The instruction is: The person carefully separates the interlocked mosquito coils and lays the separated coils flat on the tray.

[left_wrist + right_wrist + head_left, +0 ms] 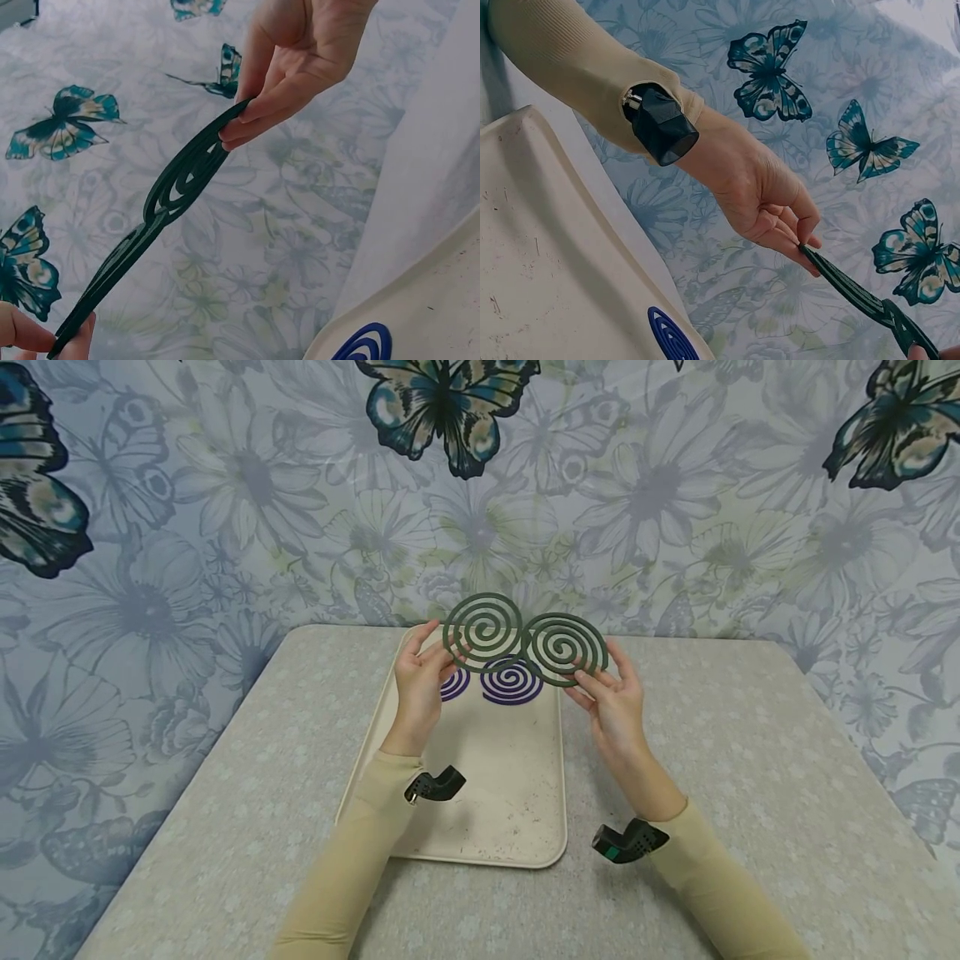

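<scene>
Two dark green mosquito coils, a left one (487, 630) and a right one (565, 649), are held up side by side above the tray, meeting at their edges. My left hand (420, 681) pinches the outer edge of the left coil. On the far side, my right hand (618, 702) grips the right coil's outer rim between thumb and fingers. Seen nearly edge-on in the left wrist view, the green pair (154, 223) forms a thin strip between both hands. Below them, a purple coil (511, 676) lies on the tray, beside another purple coil (467, 683) partly hidden by my left hand.
A cream tray (487, 777) lies on the patterned table (720, 735), with dark crumbs scattered near its front right. Black wrist cameras sit on the left sleeve (375, 793) and the right sleeve (705, 860). Behind the table hangs a butterfly-printed backdrop (637, 527).
</scene>
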Motion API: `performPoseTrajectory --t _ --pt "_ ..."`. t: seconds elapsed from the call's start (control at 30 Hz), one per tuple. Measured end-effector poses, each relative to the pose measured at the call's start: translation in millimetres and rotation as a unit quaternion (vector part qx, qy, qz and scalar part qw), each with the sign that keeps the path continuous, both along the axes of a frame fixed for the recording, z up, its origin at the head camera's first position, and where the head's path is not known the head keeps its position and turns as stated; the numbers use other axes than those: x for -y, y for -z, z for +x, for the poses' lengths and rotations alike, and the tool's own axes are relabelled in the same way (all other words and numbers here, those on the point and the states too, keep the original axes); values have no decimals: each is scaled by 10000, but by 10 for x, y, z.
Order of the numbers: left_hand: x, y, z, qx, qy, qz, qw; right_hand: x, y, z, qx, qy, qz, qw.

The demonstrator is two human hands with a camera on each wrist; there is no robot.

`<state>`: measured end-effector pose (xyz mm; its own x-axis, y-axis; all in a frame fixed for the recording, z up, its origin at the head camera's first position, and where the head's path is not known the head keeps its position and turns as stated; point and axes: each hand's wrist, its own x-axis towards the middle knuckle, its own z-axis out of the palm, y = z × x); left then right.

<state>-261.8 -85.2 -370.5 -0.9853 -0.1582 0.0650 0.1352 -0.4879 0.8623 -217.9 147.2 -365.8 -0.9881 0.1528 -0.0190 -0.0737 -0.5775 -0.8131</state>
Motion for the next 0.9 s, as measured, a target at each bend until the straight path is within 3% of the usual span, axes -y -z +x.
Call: performPoseTrajectory --t 0.23,0.4,0.63,0.9 --pt "-13 22 4 -124 -143 -418 9989 -14 -7 -35 542 42 -96 9985" --pt "23 28 0 -114 -132 -778 9968 -43 -10 -71 700 -100 -239 9972" --pt "155 21 -28 74 130 -1352 9907 -79 10 -102 792 -392 -334 9955" --pt "310 83 -42 142 604 -2063 9765 -94 81 -96 1161 -709 -182 9905"
